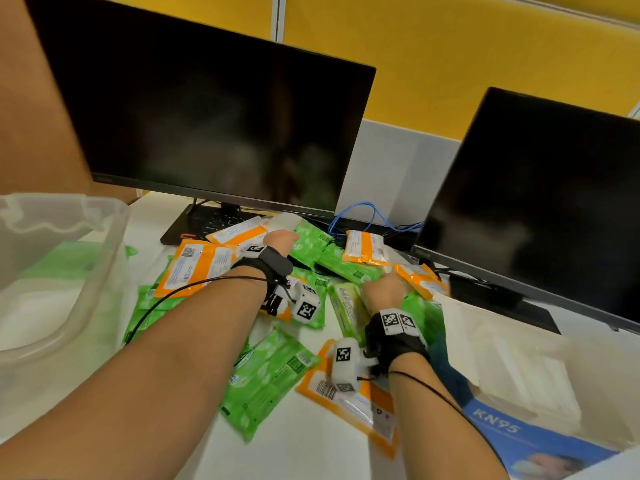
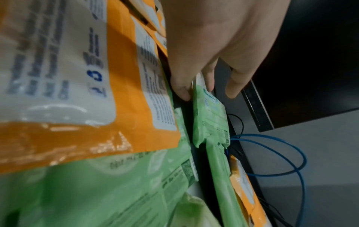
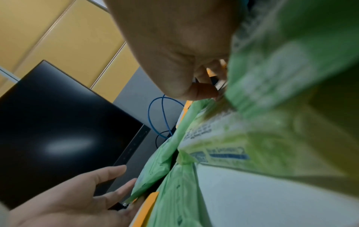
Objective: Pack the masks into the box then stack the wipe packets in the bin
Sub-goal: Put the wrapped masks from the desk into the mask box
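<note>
Green and orange wipe packets lie in a loose heap [image 1: 277,368] on the white desk. My left hand [image 1: 289,237] reaches to the far side of the heap. Its thumb [image 2: 180,89] and fingers pinch the end of a green wipe packet [image 2: 211,116] by the keyboard. My right hand [image 1: 381,284] sits on the heap's right side, fingers curled and thumb [image 3: 204,90] pressed at the edge of another green packet [image 3: 272,79]. The clear plastic bin [image 1: 107,237] stands at the left. The blue KN95 box [image 1: 519,431] at the lower right holds white masks [image 1: 519,368].
Two dark monitors [image 1: 214,126] [image 1: 540,202] stand behind the heap, with a black keyboard [image 1: 204,223] partly under packets. Blue cable loops [image 1: 367,216] lie between the monitors. A grey and yellow partition closes off the back.
</note>
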